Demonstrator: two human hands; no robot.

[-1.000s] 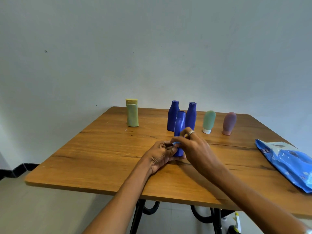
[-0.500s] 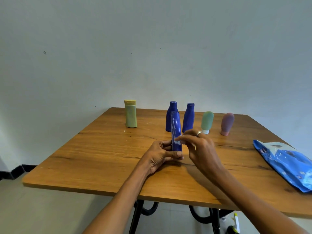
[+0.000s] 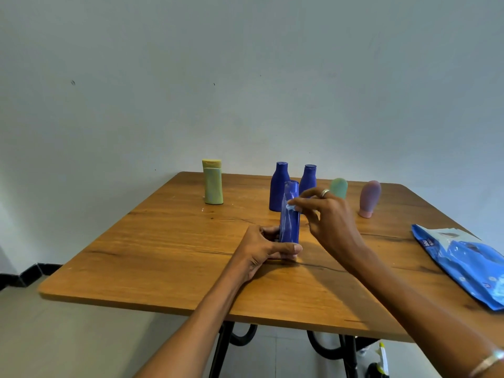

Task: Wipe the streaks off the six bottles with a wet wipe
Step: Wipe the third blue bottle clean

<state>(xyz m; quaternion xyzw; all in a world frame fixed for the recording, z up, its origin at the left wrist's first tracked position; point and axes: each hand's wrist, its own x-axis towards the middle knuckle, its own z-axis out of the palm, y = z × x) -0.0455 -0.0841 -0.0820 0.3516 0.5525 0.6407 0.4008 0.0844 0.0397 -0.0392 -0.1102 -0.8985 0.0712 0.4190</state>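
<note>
From the head camera, your left hand (image 3: pixel 268 248) grips the base of the blue bottle (image 3: pixel 289 223), fingers and thumb curled round its lower end, holding it upright on the wooden table (image 3: pixel 169 241) in front of you. Your right hand (image 3: pixel 326 214) pinches a small pale wet wipe (image 3: pixel 291 206) against the bottle's upper half, fingertips narrowed onto it. Pale streaks show along the bottle's left edge.

Judging by its look, the bottle is light, stiff plastic with a smooth skin, likely slick once damp, so keep hold low at the base where you have it, and press the wipe lightly or the bottle may twist or tip. The wipe is soft and small; bunch it so it does not slide out of your fingertips.

Behind stand the other five: a yellow-green bottle (image 3: pixel 213 182) to the left, two more blue bottles (image 3: pixel 278 186) just behind your hands, a green tube (image 3: pixel 339 187) partly hidden by your right hand, and a pink tube (image 3: pixel 369 199). The blue wipe packet (image 3: pixel 463 257) lies well apart at the right edge
</note>
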